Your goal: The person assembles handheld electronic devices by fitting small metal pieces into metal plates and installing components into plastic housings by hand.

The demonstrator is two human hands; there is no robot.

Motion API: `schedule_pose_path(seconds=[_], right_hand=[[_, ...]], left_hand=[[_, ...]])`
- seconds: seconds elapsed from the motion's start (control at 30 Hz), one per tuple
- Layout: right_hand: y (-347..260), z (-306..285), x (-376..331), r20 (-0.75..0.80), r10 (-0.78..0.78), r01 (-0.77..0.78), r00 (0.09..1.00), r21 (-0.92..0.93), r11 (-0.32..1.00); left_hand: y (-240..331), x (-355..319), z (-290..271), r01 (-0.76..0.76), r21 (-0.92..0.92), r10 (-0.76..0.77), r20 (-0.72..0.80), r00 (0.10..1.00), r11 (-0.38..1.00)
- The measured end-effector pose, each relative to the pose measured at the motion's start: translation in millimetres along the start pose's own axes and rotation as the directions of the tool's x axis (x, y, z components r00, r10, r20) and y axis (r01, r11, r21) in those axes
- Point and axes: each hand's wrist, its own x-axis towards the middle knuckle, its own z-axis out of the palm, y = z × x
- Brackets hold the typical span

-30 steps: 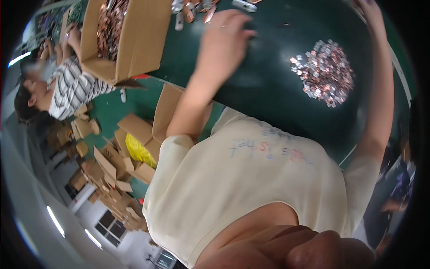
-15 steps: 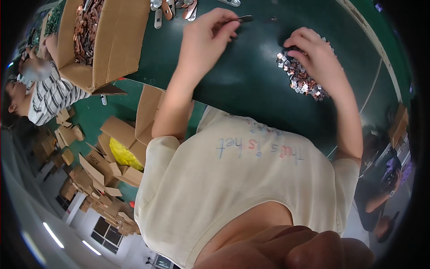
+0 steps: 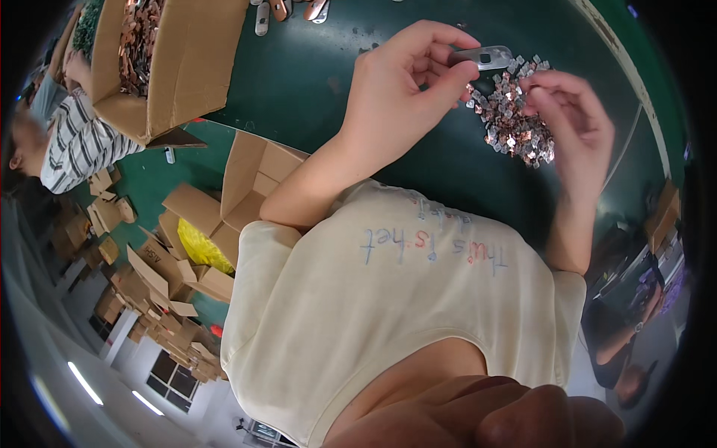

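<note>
A flat silvery metal strip (image 3: 499, 55) with a rounded end and a small square hole is pinched between the thumb and fingers of my left hand (image 3: 407, 93). Its free end reaches over the far edge of a pile of small square metal pieces (image 3: 515, 131), copper and silver in colour. My right hand (image 3: 579, 123) is at the pile's right side, thumb and index fingertips brought together. Whether a small piece is between those fingertips is too fine to make out. Both hands are above the dark green tabletop (image 3: 299, 97).
Several loose metal strips (image 3: 261, 19) lie at the table's far left. A cardboard box (image 3: 190, 67) of copper-coloured parts stands by the left edge. Open cartons, one with a yellow bag (image 3: 202, 246), are on the floor. A person in a striped top (image 3: 86, 138) is at left, another person (image 3: 616, 336) at right.
My left hand has moved right with the strip, bringing it to the pile and turning its flat side into view. My right hand has shifted slightly right and down, uncovering more of the pile.
</note>
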Motion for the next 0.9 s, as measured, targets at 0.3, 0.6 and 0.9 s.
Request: schedule_pose_path(seconds=[0.3, 0.6, 0.9], right_hand=[[-7, -6, -9, 0.018, -0.065, 0.062, 0.998, 0.119, 0.991], [-10, -9, -2, 0.058, 0.091, -0.101, 0.994, 0.212, 0.972], [-18, -50, 76, 0.178, 0.126, -0.083, 0.976, -0.232, 0.969]], left_hand=[[13, -2, 20, -0.077, 0.061, 0.066, 0.169, 0.983, 0.995], [0, 4, 31, -0.119, -0.01, 0.119, 0.205, 0.972, 0.993], [-7, 18, 13, 0.039, 0.011, -0.039, 0.055, 0.998, 0.999]])
